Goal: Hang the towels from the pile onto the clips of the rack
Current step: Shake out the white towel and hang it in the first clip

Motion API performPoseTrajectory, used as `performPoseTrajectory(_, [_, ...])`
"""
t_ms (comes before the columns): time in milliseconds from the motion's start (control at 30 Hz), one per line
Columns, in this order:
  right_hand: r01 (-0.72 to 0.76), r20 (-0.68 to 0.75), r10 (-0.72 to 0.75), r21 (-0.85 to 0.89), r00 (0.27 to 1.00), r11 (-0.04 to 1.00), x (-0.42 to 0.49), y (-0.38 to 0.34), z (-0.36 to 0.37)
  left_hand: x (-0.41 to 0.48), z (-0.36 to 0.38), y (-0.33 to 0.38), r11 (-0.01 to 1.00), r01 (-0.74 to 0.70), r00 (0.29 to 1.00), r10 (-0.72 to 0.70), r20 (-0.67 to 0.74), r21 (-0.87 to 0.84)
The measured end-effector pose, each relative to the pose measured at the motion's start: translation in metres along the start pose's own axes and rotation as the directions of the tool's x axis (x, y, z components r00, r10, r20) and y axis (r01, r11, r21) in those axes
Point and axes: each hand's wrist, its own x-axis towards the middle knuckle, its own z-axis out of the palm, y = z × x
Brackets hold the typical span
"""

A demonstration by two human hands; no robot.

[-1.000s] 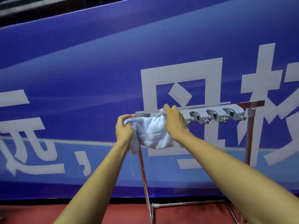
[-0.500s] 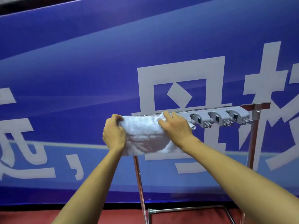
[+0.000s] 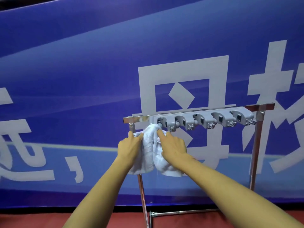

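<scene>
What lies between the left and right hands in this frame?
In the head view, only the white towel, its top at the leftmost clip; the left hand and right hand both touch it.

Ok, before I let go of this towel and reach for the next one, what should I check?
1. Top of towel up at leftmost clip: ok.
2. Clip gripping it firmly: cannot tell.
3. Hands off: not ok; left hand grips a fold, right hand presses with a straight finger.
4. The four other clips empty: ok.
5. The rack upright: ok.
6. Where the pile is: cannot tell, out of view.
</scene>
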Motion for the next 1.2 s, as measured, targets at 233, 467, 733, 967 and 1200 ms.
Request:
performPoseTrajectory(233, [-0.079, 0.093, 0.050, 0.332, 0.994, 0.940, 0.002, 0.007, 0.012, -0.022, 0.022, 0.037, 0.912, 0.099, 0.994, -0.075, 0.076, -0.399])
performPoseTrajectory(467, [-0.260, 0.234, 0.150, 0.563, 0.961, 0.784, 0.000, -0.003, 0.030, -0.063, 0.049, 0.054, 0.504, 0.311, 0.950, -0.142, 0.278, -0.806])
performPoseTrajectory(733, [-0.514, 0.448, 0.252, 0.733, 0.858, 0.446, -0.014, -0.006, 0.055, -0.060, 0.042, 0.043, 0.494, 0.276, 0.959, -0.205, 0.198, -0.824])
performPoseTrajectory(967, [-0.736, 0.603, 0.448, 0.640, 0.660, 0.222, -0.037, 0.011, 0.067, -0.067, 0.075, 0.014, 0.481, 0.367, 0.929, -0.152, 0.337, -0.796])
performPoseTrajectory(1200, [-0.578, 0.456, 0.362, 0.707, 0.813, 0.406, -0.056, 0.005, 0.027, -0.094, -0.001, 0.030, 0.416, 0.440, 0.898, -0.225, 0.379, -0.796])
